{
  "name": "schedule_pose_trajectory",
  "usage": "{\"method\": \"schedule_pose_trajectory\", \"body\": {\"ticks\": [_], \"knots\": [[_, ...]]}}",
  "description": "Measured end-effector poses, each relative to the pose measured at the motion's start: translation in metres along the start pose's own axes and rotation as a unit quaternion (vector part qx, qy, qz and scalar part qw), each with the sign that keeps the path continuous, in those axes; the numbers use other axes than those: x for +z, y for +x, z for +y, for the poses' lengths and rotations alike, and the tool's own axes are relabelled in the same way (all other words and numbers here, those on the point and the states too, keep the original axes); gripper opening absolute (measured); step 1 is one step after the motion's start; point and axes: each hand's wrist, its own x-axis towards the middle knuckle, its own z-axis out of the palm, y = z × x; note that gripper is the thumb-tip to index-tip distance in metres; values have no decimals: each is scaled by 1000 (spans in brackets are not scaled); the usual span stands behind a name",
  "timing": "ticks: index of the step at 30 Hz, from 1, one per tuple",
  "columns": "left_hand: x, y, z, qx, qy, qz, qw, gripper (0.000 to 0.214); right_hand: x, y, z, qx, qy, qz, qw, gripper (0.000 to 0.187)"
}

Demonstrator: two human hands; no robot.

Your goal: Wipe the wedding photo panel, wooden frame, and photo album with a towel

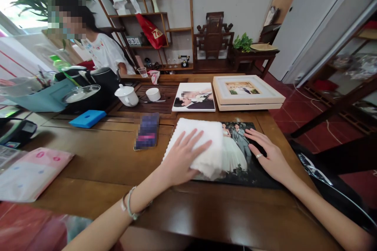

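A dark wedding photo panel (240,157) lies flat on the wooden table, showing a couple in a white gown and a grey suit. My left hand (185,157) is spread flat on a folded white cloth (213,137), which covers the panel's left part. Fingers of that hand are apart and not closed round the cloth. On the panel's right side rests my right hand (269,157), its fingers stretched out, a ring on one of them. What lies under the cloth is hidden.
Behind the panel are a white-edged photo block (194,106) and framed pictures (250,102). A phone (147,131), blue box (87,118), lidded white teapot (127,96), small white cup (153,94) and pink-white package (35,172) lie leftward. A person (103,53) sits at the far left.
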Motion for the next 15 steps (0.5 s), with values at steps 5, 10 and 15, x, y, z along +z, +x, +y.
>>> {"method": "schedule_pose_trajectory", "body": {"ticks": [5, 10, 15], "knots": [[10, 10, -26, -102, 11, 88, 991, 64, 0, 1, -1, -4, -2, 4, 1000, 32], [9, 12, -25, -18, -4, 69, 997, 71, 0, 1, 0, -5, 3, 5, 1000, 32], [-1, 5, 8, 175, -64, -24, 982, 68, 0, 1, 1, -9, 9, 4, 1000, 33]]}}
